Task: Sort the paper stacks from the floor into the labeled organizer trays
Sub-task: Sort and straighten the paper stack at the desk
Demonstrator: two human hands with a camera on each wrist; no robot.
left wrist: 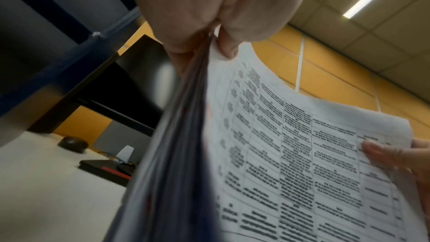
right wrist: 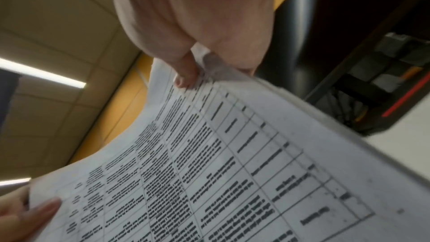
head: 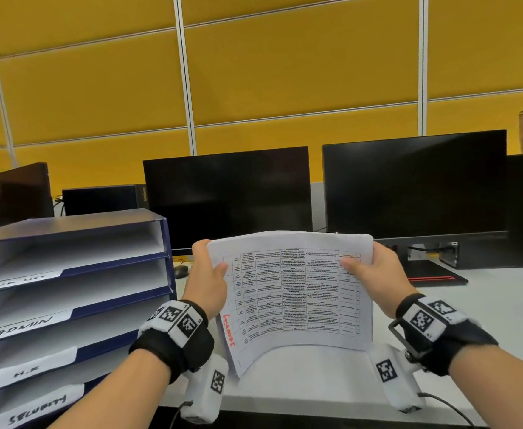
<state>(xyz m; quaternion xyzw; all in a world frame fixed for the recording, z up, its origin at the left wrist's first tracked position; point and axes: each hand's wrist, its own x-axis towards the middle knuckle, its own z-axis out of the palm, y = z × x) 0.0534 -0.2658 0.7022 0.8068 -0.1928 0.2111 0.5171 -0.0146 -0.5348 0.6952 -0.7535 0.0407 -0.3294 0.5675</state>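
Paper stack: a thick stack of printed sheets (head: 291, 292), held up on edge in the lower middle of the head view, its bottom edge resting on the white tabletop (head: 486, 292); the sheets bow back in the middle. The top page shows a printed table and a red handwritten word along its left margin.
Left hand: the left hand (head: 209, 274) grips the stack's upper left edge, thumb on the front page, fingers behind; in the left wrist view the thumb (left wrist: 229, 47) presses the sheet's corner.
Right hand: the right hand (head: 374, 274) grips the upper right edge the same way, thumb across the front page; the right wrist view shows the thumb (right wrist: 186, 74) on the paper.
Hands' state: apart, each clamped on its own side of the stack.
Organizer trays: a dark blue tiered organizer (head: 77, 274) stands at the left of the frame, beside the stack. Strips on its tray fronts read ADMIN (head: 21, 328) and H.R (head: 28, 373); the top and bottom labels are not clearly legible.
Behind: two dark monitors (head: 227, 196) stand on the tabletop before a yellow panelled wall (head: 285, 72); a dark mouse (head: 181, 270) lies between the organizer and the stack.
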